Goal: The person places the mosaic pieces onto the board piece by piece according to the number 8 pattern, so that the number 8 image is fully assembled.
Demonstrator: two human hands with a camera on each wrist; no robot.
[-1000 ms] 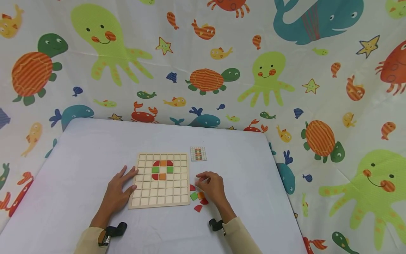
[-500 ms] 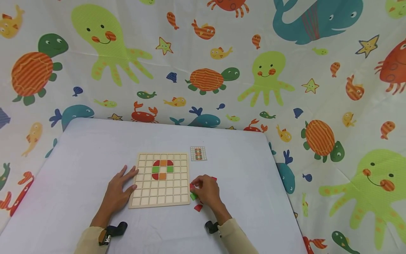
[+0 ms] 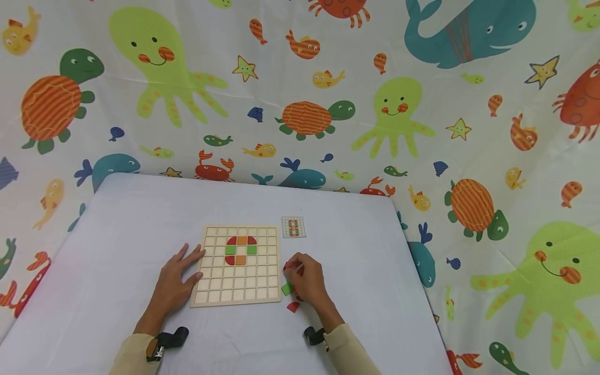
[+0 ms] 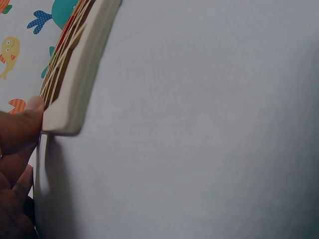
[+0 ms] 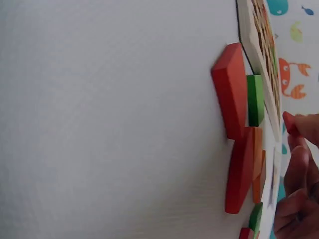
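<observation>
The left hand [image 4: 15,164] sits at the left edge, cut off by it, its thumb touching the board [image 4: 75,84] close to the near corner. The board slants up toward the top, its pale rim rounded at that corner, thin ridges and brown gaps behind the rim, a red streak [image 4: 66,29] among them. A soft shadow [image 4: 55,184] falls below the corner on the white cloth [image 4: 189,129]. Upper left, the printed backdrop [image 4: 30,79] shows a yellow fish [image 4: 10,52].
</observation>
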